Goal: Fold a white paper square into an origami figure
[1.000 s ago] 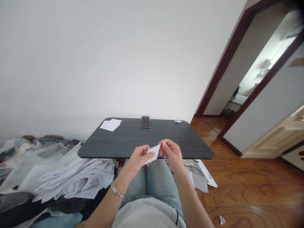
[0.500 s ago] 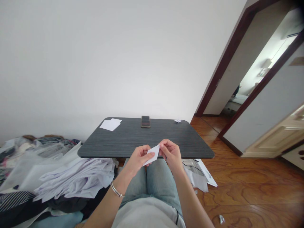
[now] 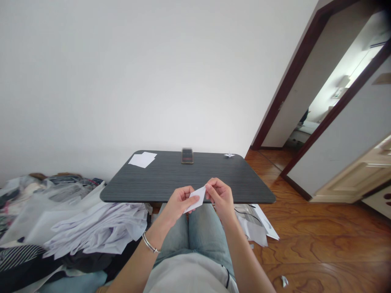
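A small folded piece of white paper (image 3: 196, 198) is held between my two hands, just over the front edge of the dark table (image 3: 165, 179). My left hand (image 3: 181, 202) grips its lower left part, with the thumb flat on top and the fingers underneath. At the paper's upper right corner, my right hand (image 3: 219, 197) pinches the tip between thumb and forefinger. The underside of the paper and some of the fingertips are hidden.
White paper sheets (image 3: 142, 159) lie at the table's back left. A phone-like dark object (image 3: 187, 156) is at the back middle, and a small folded white paper shape (image 3: 229, 155) at the back right. Clothes and plastic bags (image 3: 100, 228) are heaped left of my legs.
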A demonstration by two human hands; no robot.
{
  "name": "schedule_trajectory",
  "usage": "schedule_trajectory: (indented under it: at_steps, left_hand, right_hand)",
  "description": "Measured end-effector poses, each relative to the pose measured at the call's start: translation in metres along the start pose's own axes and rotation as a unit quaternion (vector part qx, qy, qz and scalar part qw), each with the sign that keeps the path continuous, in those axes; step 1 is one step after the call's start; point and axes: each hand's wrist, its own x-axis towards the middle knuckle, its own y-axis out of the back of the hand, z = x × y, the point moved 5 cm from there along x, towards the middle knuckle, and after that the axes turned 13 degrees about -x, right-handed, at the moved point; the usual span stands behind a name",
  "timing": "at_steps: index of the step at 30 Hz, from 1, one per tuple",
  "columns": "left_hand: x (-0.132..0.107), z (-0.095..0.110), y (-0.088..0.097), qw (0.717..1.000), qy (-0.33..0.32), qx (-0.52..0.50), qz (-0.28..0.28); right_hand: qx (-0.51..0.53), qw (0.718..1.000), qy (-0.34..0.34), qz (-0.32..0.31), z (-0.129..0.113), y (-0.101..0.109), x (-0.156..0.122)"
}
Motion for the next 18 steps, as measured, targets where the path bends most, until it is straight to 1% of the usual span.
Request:
schedule_trajectory:
  at_steps: [4, 9, 11, 15, 18]
  left_hand:
    - [0.001, -0.002, 0.000, 1.000, -0.007, 0.003, -0.002]
    - [0.003, -0.005, 0.000, 1.000, -0.016, 0.021, -0.016]
    - [0.003, -0.005, 0.001, 0.999, -0.028, 0.046, -0.003]
    - [0.003, -0.004, 0.004, 0.991, -0.053, 0.117, 0.035]
    - [0.002, 0.000, 0.005, 0.982, -0.071, 0.169, 0.053]
  right_hand:
    - [-0.019, 0.999, 0.010, 0.035, -0.001, 0.000, -0.001]
    - [0.001, 0.997, -0.009, 0.079, 0.004, 0.001, 0.000]
    - [-0.004, 0.997, -0.021, 0.073, 0.007, 0.001, 0.001]
    - [-0.021, 0.999, -0.029, 0.029, 0.012, -0.001, 0.001]
    - [-0.018, 0.999, -0.017, 0.032, 0.011, 0.001, -0.001]
